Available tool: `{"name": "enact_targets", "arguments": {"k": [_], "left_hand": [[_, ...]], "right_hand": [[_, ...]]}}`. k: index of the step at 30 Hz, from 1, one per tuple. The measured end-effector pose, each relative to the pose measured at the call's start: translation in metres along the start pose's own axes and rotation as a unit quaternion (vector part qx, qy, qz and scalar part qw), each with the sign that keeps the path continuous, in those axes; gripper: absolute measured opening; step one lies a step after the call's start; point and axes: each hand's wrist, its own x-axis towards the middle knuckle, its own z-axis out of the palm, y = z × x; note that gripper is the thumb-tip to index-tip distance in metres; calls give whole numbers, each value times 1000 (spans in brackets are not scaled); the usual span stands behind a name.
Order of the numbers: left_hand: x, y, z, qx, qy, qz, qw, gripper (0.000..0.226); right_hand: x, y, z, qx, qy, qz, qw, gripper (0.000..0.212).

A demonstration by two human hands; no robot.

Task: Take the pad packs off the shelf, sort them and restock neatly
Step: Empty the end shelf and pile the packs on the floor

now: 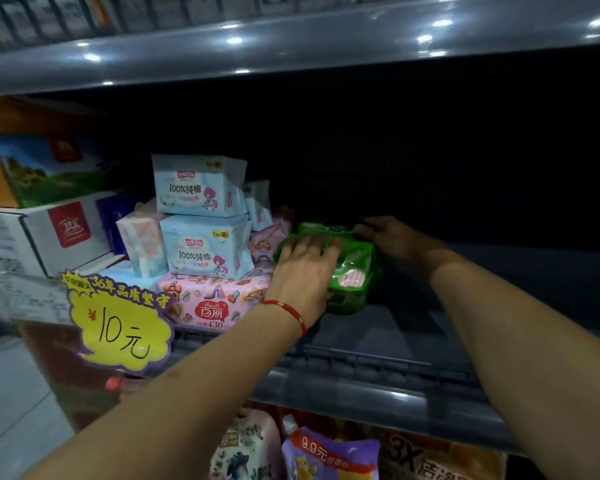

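A green pad pack (352, 271) stands on the dark shelf (378, 337), just right of the other packs. My left hand (303, 268) lies flat over its left side and top, a red string on the wrist. My right hand (392, 235) grips its far right end. To the left, two light blue packs (201, 187) (207, 247) are stacked on a pink patterned pack (215, 299). A pastel pack (141, 242) leans beside them. More pink packs sit behind.
White and orange cartons (61, 233) stand at the far left. A yellow price tag (122, 323) hangs on the shelf's front rail. The shelf right of the green pack is bare and dark. Colourful packs (326, 452) fill the shelf below; a grey shelf (291, 46) runs overhead.
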Motion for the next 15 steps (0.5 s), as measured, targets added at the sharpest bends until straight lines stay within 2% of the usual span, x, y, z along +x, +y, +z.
{"name": "enact_targets", "arguments": {"k": [2, 4, 5, 9, 12, 15], "left_hand": [[-2, 0, 0, -31, 5, 3, 1000, 93], [-4, 0, 0, -40, 10, 7, 999, 103], [-4, 1, 1, -33, 19, 12, 999, 107], [-6, 9, -3, -29, 53, 29, 998, 100], [-11, 18, -16, -37, 68, 37, 996, 93], [-17, 24, -28, -87, 95, 22, 991, 92]], "right_hand": [[-22, -12, -9, -121, -1, -3, 993, 64], [-38, -7, -14, -264, 14, -3, 964, 63], [-45, -4, -15, -291, 37, 1, 956, 66], [-71, 13, -14, -186, 71, 19, 980, 50], [-94, 19, -12, -46, 101, 35, 993, 55], [-114, 22, -19, 88, 165, 65, 980, 62]]}}
